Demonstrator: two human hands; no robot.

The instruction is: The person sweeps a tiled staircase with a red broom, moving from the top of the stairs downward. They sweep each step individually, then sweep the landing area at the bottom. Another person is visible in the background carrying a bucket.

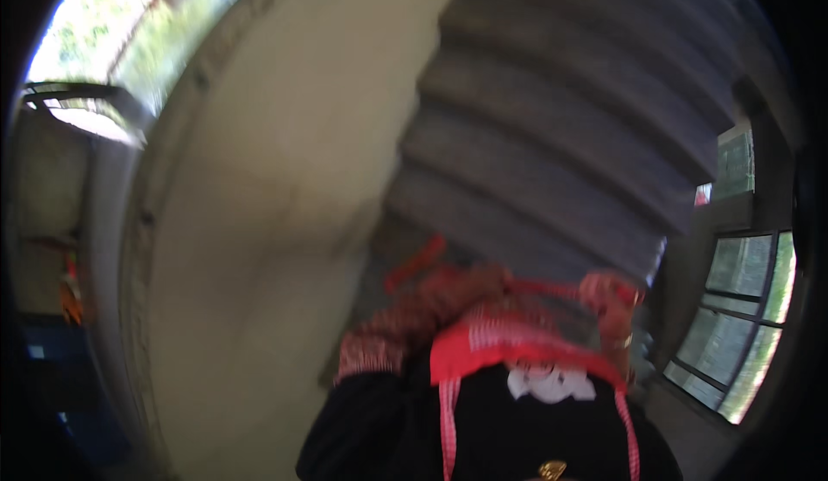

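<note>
A narrow red strap (543, 286) is stretched between my two hands in front of my waist. My left hand (482, 282) closes around one part of it, the fingers blurred. Another red length (416, 263) sticks out beyond that hand to the left; blur hides whether it is the same strap. At the other end, my right hand (608, 290) is curled into a fist on the strap. Just below both hands is the red apron (517, 345) I am wearing, with checked trim and shoulder straps. A patterned sleeve cover (372, 350) wraps my left forearm.
Concrete stairs (550, 119) lie directly before me. A pale solid wall (278, 177) borders them on the left. Framed windows (737, 287) stand at right. Beyond the wall, a blue object (65, 377) and an orange item (71, 300) appear at far left.
</note>
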